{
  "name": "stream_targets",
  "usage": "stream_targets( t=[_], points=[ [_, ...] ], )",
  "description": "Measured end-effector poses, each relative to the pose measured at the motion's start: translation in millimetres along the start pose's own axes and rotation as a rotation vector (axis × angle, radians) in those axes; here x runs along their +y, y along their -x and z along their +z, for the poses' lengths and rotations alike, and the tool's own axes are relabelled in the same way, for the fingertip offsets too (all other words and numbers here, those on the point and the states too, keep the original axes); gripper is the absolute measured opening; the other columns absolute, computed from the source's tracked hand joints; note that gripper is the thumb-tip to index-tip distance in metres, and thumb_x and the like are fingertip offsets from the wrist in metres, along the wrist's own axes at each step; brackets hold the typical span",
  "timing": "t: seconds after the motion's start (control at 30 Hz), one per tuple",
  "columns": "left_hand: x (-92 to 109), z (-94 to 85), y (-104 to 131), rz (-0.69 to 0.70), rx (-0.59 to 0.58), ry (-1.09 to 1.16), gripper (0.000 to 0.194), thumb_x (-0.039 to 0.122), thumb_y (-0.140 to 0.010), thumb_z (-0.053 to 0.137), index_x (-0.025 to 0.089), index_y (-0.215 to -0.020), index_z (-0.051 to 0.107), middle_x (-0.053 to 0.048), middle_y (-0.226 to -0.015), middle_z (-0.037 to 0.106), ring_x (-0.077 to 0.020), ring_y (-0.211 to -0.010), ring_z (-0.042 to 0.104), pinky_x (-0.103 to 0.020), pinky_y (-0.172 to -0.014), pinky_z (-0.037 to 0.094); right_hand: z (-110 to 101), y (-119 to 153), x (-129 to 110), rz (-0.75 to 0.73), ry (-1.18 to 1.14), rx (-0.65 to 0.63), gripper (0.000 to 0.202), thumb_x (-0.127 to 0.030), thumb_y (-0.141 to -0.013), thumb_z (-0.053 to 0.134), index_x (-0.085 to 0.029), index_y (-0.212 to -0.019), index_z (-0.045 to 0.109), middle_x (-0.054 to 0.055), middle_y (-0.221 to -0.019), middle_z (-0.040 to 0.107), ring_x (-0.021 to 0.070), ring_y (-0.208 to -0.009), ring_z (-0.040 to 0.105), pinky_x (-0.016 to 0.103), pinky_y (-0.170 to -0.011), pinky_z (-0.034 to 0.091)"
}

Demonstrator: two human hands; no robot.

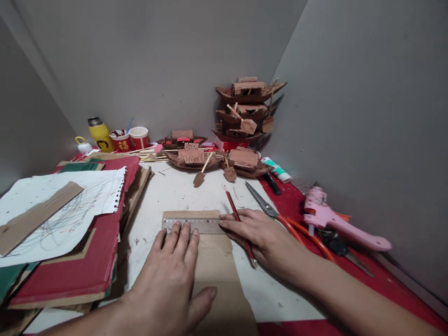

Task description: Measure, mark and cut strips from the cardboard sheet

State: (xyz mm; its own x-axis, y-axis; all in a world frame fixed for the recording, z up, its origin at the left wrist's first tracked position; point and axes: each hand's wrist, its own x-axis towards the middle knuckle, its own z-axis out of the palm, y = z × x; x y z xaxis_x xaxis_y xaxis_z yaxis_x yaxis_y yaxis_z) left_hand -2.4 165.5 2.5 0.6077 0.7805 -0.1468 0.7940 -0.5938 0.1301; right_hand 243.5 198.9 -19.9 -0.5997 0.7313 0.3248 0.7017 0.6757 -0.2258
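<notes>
In the head view: one ruler, laid across a brown sheet; its right end is hidden by the right hand, its fine markings too small to be read. The sheet is partly covered by the left hand and cut off below. The ruler's lower edge is touched by the left fingertips, fingers open and extended; one pencil is held among the right fingers.

My left hand covers part of the clear ruler's lower edge and the brown cardboard strip, whose near end the bottom edge cuts off. I cannot read the ruler's tiny numbers.
</notes>
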Motion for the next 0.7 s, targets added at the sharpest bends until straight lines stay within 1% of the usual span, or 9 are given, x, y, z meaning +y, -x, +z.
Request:
stream_targets(
  t=[0.17,0.27,0.37,0.43,0.47,0.53,0.57,0.63,0.7],
  points=[
    [-1.1,-2.8,-0.6,0.011,0.007,-0.020,0.083,0.058,-0.087,0.043,0.007,-0.150,0.026,-0.023,-0.154,0.021,-0.0437,-0.140,0.026,-0.064,-0.109,0.025,2.4,-1.6,-1.7,0.062,0.033,-0.011,0.034,-0.012,-0.093,0.045,-0.020,-0.121,0.064,0.014,-0.104,0.070,0.0267,-0.096,0.061,0.044,-0.080,0.052],
    [-2.1,-3.8,-1.0,0.015,0.020,-0.024,0.083,0.059,-0.087,0.044,0.007,-0.149,0.029,-0.022,-0.154,0.023,-0.0436,-0.139,0.029,-0.063,-0.108,0.026,-2.2,-0.8,-5.9,0.109,-0.020,0.017,0.034,-0.015,-0.095,0.045,-0.019,-0.124,0.061,0.015,-0.107,0.069,0.0267,-0.096,0.063,0.045,-0.081,0.053],
    [-2.5,-5.2,-0.6,0.010,0.032,-0.021,0.082,0.061,-0.086,0.043,0.007,-0.148,0.033,-0.020,-0.154,0.027,-0.0442,-0.137,0.033,-0.063,-0.107,0.027,-18.9,-1.5,-15.2,0.194,-0.222,0.181,0.037,-0.025,-0.099,0.041,-0.020,-0.134,0.053,0.013,-0.112,0.069,0.0247,-0.102,0.064,0.043,-0.087,0.052],
    [-2.5,-5.6,-0.2,0.014,0.046,-0.016,0.081,0.062,-0.087,0.040,0.008,-0.148,0.035,-0.018,-0.154,0.029,-0.0442,-0.135,0.035,-0.063,-0.106,0.027,-33.4,-6.2,-22.7,0.268,-0.427,0.284,0.039,-0.036,-0.101,0.039,-0.022,-0.136,0.050,0.010,-0.107,0.072,0.0216,-0.100,0.067,0.039,-0.089,0.052],
    [-2.5,-5.6,-0.1,0.015,0.059,-0.014,0.081,0.063,-0.088,0.039,0.008,-0.147,0.036,-0.017,-0.154,0.030,-0.0440,-0.134,0.035,-0.063,-0.106,0.028,-39.6,-10.5,-26.2,0.297,-0.529,0.301,0.042,-0.043,-0.100,0.039,-0.023,-0.135,0.051,0.008,-0.100,0.073,0.0203,-0.094,0.068,0.037,-0.088,0.052],
    [-2.6,-5.6,-0.3,0.016,0.087,-0.014,0.081,0.064,-0.087,0.041,0.009,-0.147,0.038,-0.016,-0.154,0.032,-0.0438,-0.133,0.037,-0.062,-0.105,0.028,-46.5,-22.4,-31.2,0.382,-0.701,0.332,0.052,-0.058,-0.096,0.037,-0.022,-0.125,0.060,0.005,-0.084,0.072,0.0177,-0.076,0.068,0.033,-0.075,0.055],
    [-2.6,-5.7,-0.6,0.014,0.101,-0.015,0.081,0.065,-0.086,0.042,0.010,-0.146,0.039,-0.016,-0.153,0.034,-0.0436,-0.132,0.038,-0.062,-0.105,0.028,-46.3,-29.3,-32.5,0.433,-0.774,0.338,0.057,-0.064,-0.093,0.038,-0.020,-0.116,0.066,0.005,-0.078,0.071,0.0165,-0.068,0.066,0.031,-0.068,0.055],
    [-2.4,-6.3,-1.3,0.014,0.121,-0.012,0.080,0.065,-0.085,0.045,0.013,-0.146,0.041,-0.015,-0.152,0.037,-0.0431,-0.130,0.040,-0.062,-0.104,0.029,-38.6,-42.2,-32.5,0.549,-0.920,0.379,0.063,-0.072,-0.085,0.043,-0.016,-0.092,0.071,0.005,-0.067,0.067,0.0144,-0.056,0.062,0.027,-0.055,0.052],
    [-1.8,-7.5,-1.9,0.017,0.119,-0.003,0.079,0.065,-0.084,0.046,0.015,-0.146,0.041,-0.015,-0.151,0.039,-0.0429,-0.130,0.040,-0.063,-0.103,0.029,-24.8,-50.8,-29.5,0.635,-1.054,0.408,0.059,-0.072,-0.079,0.053,-0.015,-0.076,0.068,0.003,-0.060,0.064,0.0125,-0.049,0.058,0.025,-0.047,0.048]
  ],
)
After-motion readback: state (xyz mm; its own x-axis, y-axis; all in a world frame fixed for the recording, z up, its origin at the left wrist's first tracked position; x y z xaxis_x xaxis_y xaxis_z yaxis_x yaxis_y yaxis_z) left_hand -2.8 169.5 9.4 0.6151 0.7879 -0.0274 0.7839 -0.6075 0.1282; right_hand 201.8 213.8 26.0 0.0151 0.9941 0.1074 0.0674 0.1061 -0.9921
